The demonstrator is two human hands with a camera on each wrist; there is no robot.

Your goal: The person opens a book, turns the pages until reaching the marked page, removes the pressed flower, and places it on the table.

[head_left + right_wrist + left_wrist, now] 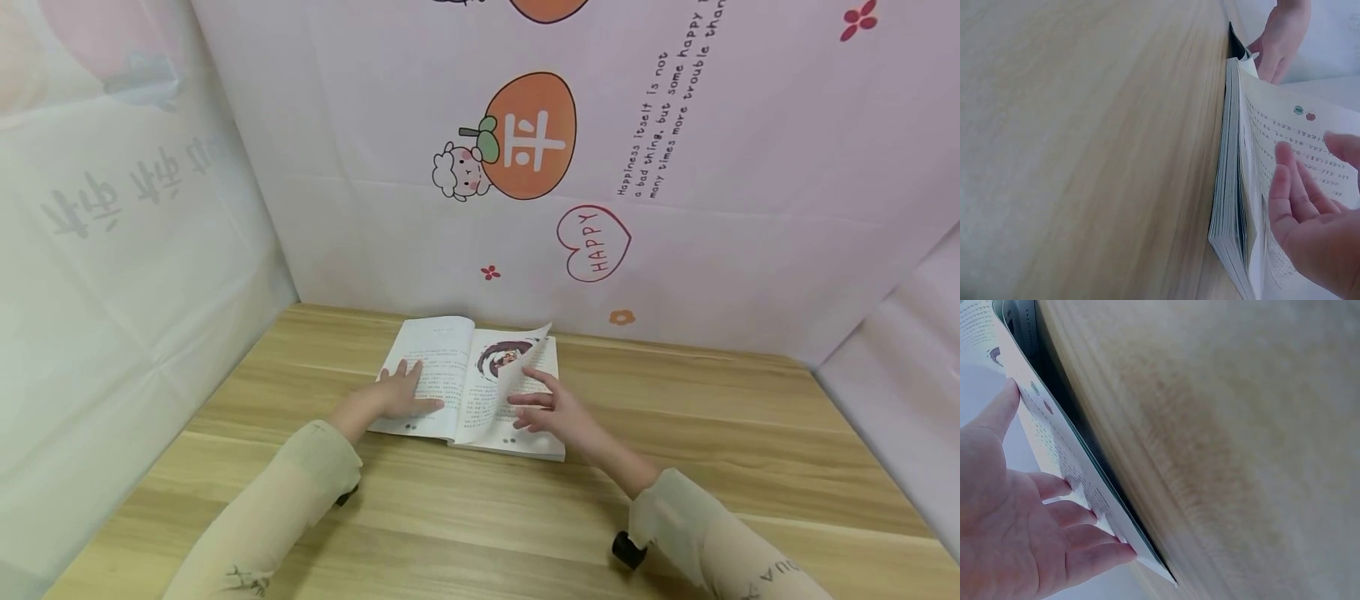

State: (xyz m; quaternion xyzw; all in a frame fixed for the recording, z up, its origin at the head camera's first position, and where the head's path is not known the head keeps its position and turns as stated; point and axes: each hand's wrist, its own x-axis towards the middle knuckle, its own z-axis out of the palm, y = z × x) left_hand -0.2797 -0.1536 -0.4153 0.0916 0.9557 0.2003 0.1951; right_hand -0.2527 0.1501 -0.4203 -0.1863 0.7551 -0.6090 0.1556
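An open book with printed text lies on the wooden table near the back wall. My left hand rests on its left page with fingers spread; in the left wrist view the fingertips touch the paper along the text. A page on the right side stands partly raised, its upper corner curling up over a dark round illustration. Beside that page is my right hand, fingers loosely bent and thumb apart from them. The right wrist view shows the thick block of pages below this hand.
The wooden table extends around the book. Behind it rises a white cloth wall with cartoon prints and lettering, and another cloth hangs at the left. A black wrist device shows under the right sleeve.
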